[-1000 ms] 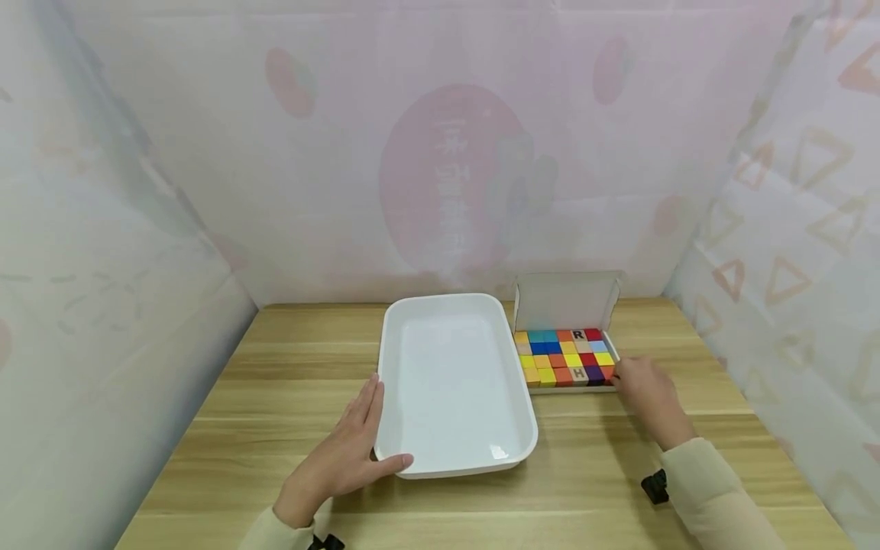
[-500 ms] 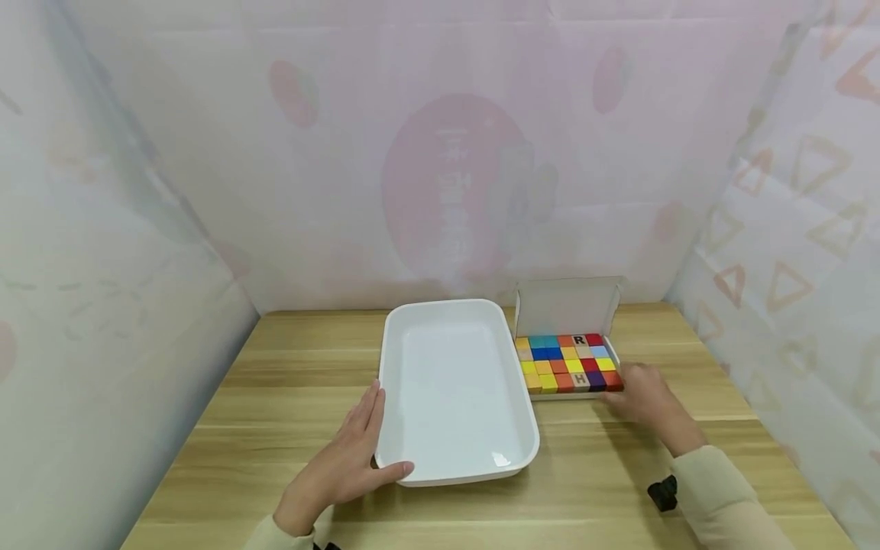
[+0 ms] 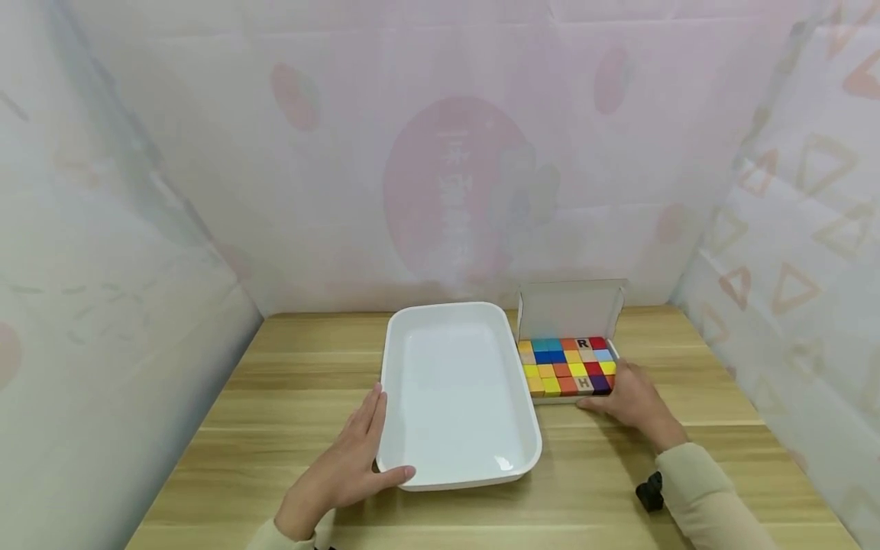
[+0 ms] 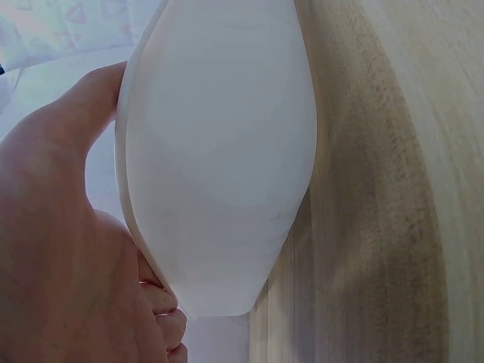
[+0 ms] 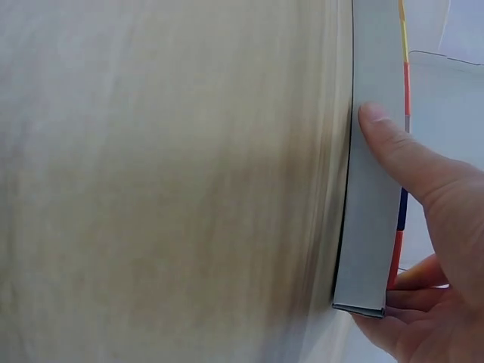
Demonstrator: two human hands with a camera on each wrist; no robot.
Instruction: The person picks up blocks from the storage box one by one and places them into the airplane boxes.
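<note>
On the left, the left hand [image 3: 344,467] is lying against the near left corner of the white tray [image 3: 457,467] — fingers straight along its left wall, thumb stretched across the front rim, nothing curled round it. The left wrist view is showing the same: the palm [image 4: 53,249] pressing flat on the tray's smooth outer wall [image 4: 219,166]. The tray is sitting on the wooden table [image 3: 289,382], lengthwise away from the person, bare inside. It is looking rigid and glossy, probably slick under dry fingers; a grip with the thumb over the rim and the fingers under the lip would likely hold better than flat pressure on the wall.

Just to the right of the tray, nearly touching it, a shallow cardboard box [image 3: 571,308] is standing with its lid flap raised at the back, packed with coloured wooden cubes [image 3: 565,365], two showing the letters R and H. The right hand [image 3: 632,399] is gripping the box's near right corner — thumb [image 5: 401,151] pressing on the front wall [image 5: 370,219], the other fingers wrapping the right side. The box is likely light and thin-walled, apt to flex, and the loose cubes could shift if it tilts, so holding low at the corners seems safest.
</note>
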